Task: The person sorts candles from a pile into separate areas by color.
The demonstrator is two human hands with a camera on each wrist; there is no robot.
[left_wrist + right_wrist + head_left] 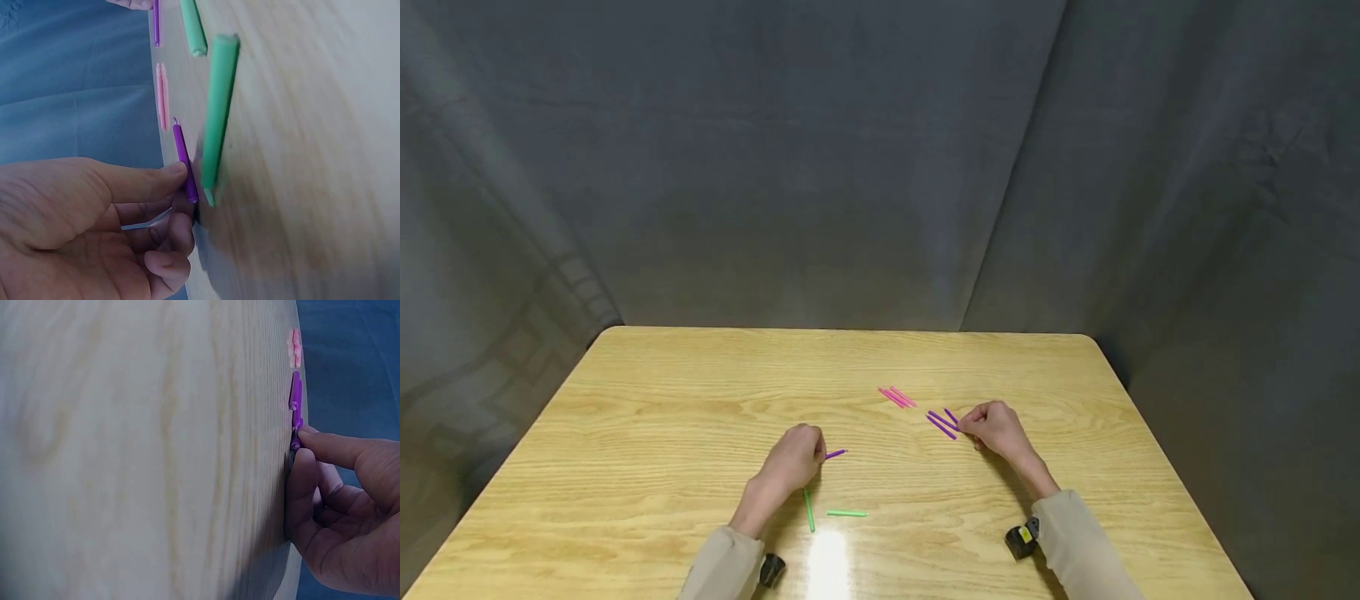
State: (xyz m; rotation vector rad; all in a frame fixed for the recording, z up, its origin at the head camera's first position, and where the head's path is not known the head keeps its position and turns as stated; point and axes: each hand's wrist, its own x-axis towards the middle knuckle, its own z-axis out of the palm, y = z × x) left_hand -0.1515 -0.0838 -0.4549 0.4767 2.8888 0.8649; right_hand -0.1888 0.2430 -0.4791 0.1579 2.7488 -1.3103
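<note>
My left hand point(795, 457) pinches a purple candle point(181, 150) between thumb and fingers, low over the wooden table; its wick end points away from the hand. Two green candles lie near that hand, one point(808, 510) close below the wrist and another point(847, 513) to its right. Farther right, my right hand point(995, 427) has thumb and index finger on the end of a purple candle point(951, 415). Beside it lie more purple candles point(941, 427), slanting the same way. In the right wrist view, the fingertips close on a purple candle end point(296, 444) at the tabletop.
Several pink candles point(897, 397) lie together on the wooden table point(700, 375), beyond the purple ones and to their left. Dark grey curtains point(820, 167) hang behind and beside the table. A small black device point(1021, 540) is strapped at the right wrist.
</note>
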